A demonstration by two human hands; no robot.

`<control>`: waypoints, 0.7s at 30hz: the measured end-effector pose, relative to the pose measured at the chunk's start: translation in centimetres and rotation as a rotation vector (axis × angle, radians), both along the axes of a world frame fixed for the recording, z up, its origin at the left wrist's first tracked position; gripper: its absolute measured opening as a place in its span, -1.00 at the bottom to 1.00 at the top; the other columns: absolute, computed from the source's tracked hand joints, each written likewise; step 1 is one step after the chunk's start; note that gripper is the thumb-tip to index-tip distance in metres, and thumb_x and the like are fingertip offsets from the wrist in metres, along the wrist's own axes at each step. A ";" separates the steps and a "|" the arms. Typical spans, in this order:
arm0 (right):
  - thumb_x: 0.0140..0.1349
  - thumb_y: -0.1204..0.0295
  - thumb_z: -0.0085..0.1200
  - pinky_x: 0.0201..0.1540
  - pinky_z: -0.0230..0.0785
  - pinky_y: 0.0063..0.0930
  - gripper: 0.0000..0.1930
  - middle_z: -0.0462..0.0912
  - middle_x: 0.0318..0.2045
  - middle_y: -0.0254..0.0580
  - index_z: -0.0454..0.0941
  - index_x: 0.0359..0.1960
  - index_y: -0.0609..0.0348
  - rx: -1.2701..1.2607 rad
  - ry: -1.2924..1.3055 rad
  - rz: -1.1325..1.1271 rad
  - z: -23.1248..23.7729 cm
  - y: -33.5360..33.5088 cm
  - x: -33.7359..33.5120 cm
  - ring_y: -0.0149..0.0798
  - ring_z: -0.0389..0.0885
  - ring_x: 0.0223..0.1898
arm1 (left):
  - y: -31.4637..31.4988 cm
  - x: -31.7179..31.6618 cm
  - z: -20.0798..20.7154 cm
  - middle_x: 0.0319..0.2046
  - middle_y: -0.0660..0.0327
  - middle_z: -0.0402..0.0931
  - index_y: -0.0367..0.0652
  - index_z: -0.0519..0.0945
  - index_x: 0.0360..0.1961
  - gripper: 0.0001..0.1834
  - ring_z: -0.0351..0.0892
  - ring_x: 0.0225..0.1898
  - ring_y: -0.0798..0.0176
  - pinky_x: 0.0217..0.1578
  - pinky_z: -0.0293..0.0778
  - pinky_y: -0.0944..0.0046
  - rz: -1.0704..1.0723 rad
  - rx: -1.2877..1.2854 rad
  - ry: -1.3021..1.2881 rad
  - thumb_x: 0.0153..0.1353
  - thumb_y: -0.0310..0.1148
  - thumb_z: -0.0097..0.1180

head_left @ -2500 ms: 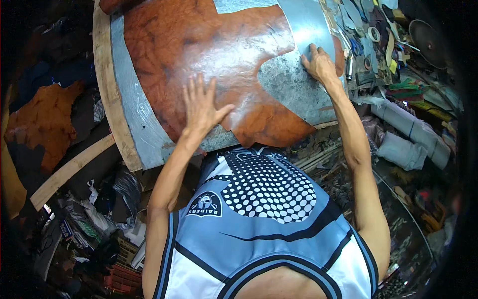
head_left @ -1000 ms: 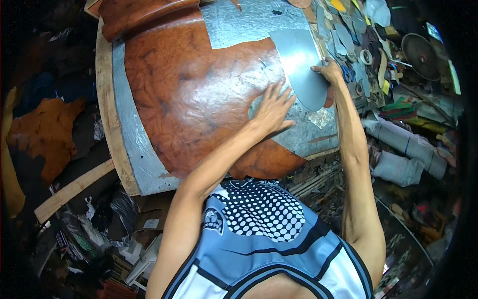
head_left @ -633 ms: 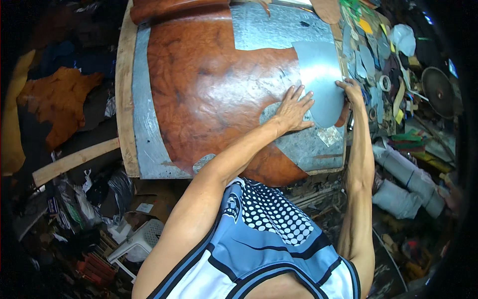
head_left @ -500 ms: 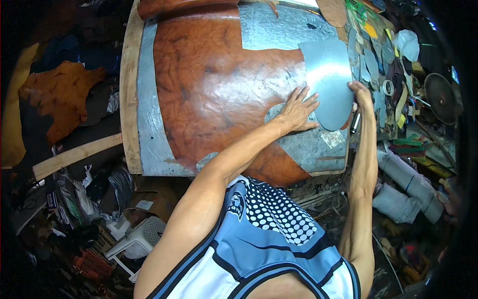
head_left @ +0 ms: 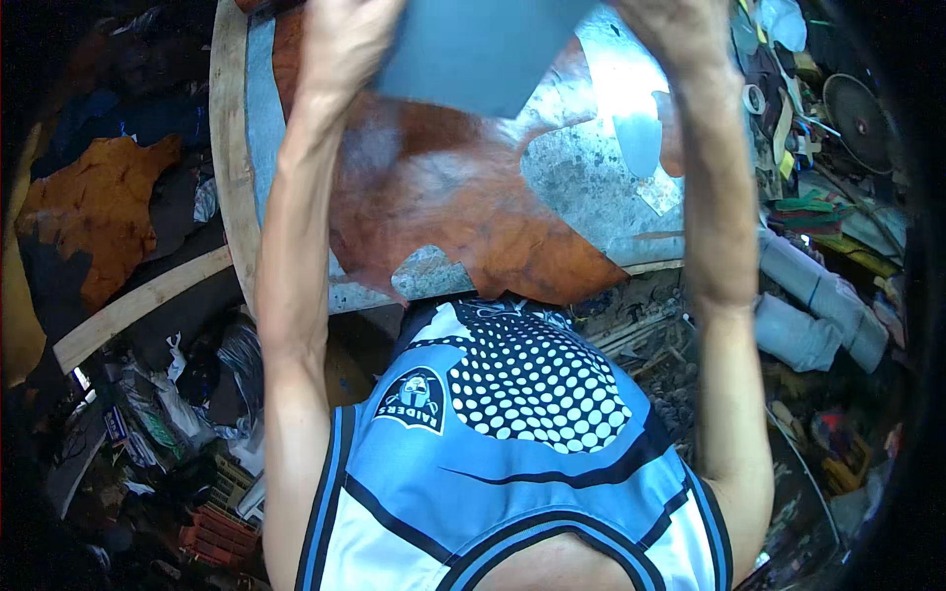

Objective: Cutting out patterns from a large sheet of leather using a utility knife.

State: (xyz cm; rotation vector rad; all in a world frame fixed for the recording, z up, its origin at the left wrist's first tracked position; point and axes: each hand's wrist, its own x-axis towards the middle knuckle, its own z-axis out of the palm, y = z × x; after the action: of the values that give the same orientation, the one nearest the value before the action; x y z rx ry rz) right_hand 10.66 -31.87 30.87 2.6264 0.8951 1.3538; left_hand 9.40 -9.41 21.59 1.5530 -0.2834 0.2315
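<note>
A smooth grey sheet (head_left: pixel 473 54) is raised above the table at the top of the view, with one corner pointing down. My left hand (head_left: pixel 347 44) grips its left side. My right hand (head_left: pixel 680 30), smeared by motion, is at its right edge; the fingers of both hands are cut off or hidden. Below lies glossy brown leather (head_left: pixel 434 197) with irregular cut edges, on a scratched metal-topped table (head_left: pixel 581 182). A rounded pale grey piece (head_left: pixel 637 133) rests on the metal near my right forearm.
A wooden rail (head_left: pixel 230 148) edges the table's left side, and a wooden plank (head_left: pixel 148 305) juts out from it. Brown hide (head_left: pixel 99 212) lies at far left. Wrapped rolls (head_left: pixel 823 295), a round metal disc (head_left: pixel 857 123) and scraps crowd the right.
Both hands have moved up and apart, from lying at the grey piece on the table to holding a grey sheet in the air. More bare metal shows at the right.
</note>
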 end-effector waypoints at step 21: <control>0.28 0.48 0.02 -0.35 0.45 -0.54 -0.70 0.62 -0.35 -0.25 0.56 0.04 0.23 1.298 1.490 -0.184 -22.8 1.2 -22.1 -0.45 0.53 -0.41 | 4.3 -18.0 -17.1 0.14 -0.02 0.45 -0.38 0.13 0.38 -0.44 0.51 0.07 0.21 0.13 0.39 0.25 0.154 -0.344 0.677 0.39 -0.52 -0.11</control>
State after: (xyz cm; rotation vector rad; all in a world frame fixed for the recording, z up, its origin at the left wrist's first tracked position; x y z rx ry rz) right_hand -11.44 -30.69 8.03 4.2998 -0.7209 -0.7637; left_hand -8.61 -5.09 4.51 1.2276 0.3923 -0.1291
